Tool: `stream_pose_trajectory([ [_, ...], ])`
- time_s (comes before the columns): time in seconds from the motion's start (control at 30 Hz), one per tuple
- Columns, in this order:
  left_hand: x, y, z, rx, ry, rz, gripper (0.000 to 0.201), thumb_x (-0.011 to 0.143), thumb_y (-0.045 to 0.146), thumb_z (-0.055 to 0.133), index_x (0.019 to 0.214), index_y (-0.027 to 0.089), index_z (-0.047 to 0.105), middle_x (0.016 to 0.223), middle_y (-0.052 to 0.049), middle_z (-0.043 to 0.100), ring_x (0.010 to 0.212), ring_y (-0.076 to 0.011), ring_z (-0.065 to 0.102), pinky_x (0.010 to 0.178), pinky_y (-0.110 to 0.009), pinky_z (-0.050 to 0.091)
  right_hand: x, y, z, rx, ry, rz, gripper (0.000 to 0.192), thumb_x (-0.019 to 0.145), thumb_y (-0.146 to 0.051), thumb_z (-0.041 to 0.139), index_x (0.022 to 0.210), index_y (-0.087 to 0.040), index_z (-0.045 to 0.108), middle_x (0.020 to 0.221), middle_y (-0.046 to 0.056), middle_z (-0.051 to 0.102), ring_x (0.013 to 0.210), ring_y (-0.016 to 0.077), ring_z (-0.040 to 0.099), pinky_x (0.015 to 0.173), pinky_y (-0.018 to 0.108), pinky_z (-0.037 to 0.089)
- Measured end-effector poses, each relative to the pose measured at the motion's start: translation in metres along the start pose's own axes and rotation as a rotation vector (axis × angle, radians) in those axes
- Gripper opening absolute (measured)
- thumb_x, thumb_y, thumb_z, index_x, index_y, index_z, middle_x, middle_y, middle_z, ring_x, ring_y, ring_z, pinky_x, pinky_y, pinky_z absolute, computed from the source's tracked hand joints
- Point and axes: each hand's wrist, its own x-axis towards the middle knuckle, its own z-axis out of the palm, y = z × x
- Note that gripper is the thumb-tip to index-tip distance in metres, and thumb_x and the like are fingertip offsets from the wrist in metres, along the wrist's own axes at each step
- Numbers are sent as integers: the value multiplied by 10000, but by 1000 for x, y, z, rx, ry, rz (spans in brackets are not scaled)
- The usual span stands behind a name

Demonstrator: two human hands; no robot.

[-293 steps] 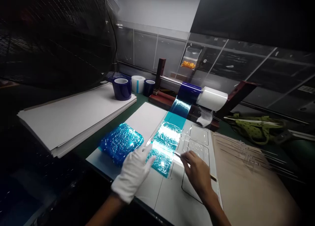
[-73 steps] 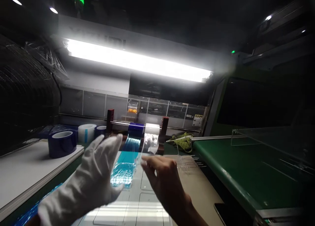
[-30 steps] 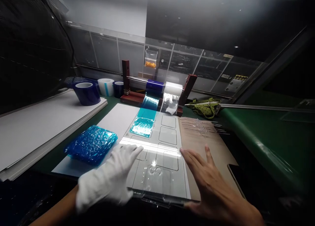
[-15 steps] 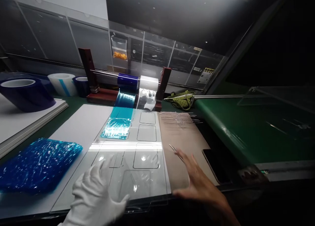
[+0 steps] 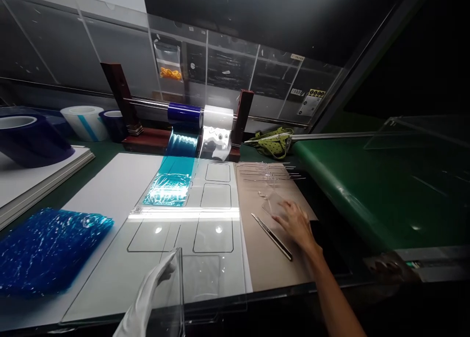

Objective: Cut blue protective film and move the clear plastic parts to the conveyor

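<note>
Head view: your gloved left hand (image 5: 149,298) grips a clear pane (image 5: 178,293) by its edge and holds it upright at the near edge of the template sheet (image 5: 110,283). Your bare right hand (image 5: 295,222) lies open and flat, fingertips on a second clear piece (image 5: 273,204) that rests on the brown board (image 5: 270,258), just right of the template sheet. Tweezers (image 5: 271,236) lie on that board, just left of this hand and apart from it. Blue film (image 5: 171,187) runs from the roll stand (image 5: 179,116) at the far side of the template sheet and covers one outlined cell; a crumpled heap of blue film (image 5: 47,249) lies to its left. In my judgement, you should keep the left grip on the edges only, so that the faces stay free of marks, and hold the pane steady until the right hand has its piece. Lift the flat piece by sliding a fingertip under one edge rather than pressing on its face. Watch the tweezers, which a careless sweep could knock. A yellow label (image 5: 316,93) and a white tag (image 5: 297,57) are fixed to the rear panel beyond the template sheet; their writing is too small to read. No brand can be made out.
</note>
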Motion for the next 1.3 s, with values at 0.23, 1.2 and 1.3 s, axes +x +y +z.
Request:
stream_pose_trajectory([
  [0.23,48,-17,24,90,-207,0,748,724,505,582,1399,278,351,908,-52,670,744,-283,677,653,-465,588,-31,-64,17,52,15,-18,209,933,-252,390,871,-169,572,931,135,594,887,268,589,786,415,443],
  [1.2,-24,59,-49,-39,-261,67,444,888,404,541,1271,188,481,1299,-106,504,1113,-242,541,918,-478,477,-188,-197,-18,1042,-487,-392,707,479,-841,627,614,-221,313,565,-91,306,477,43,258,402,211,177],
  [1.3,-25,56,-46,-70,-292,85,768,773,544,621,1407,222,329,1386,-131,430,1178,-288,503,958,-469,463,-193,-189,-9,1016,-448,-417,692,497,-831,630,612,-225,317,568,-85,313,474,51,266,394,205,197],
])
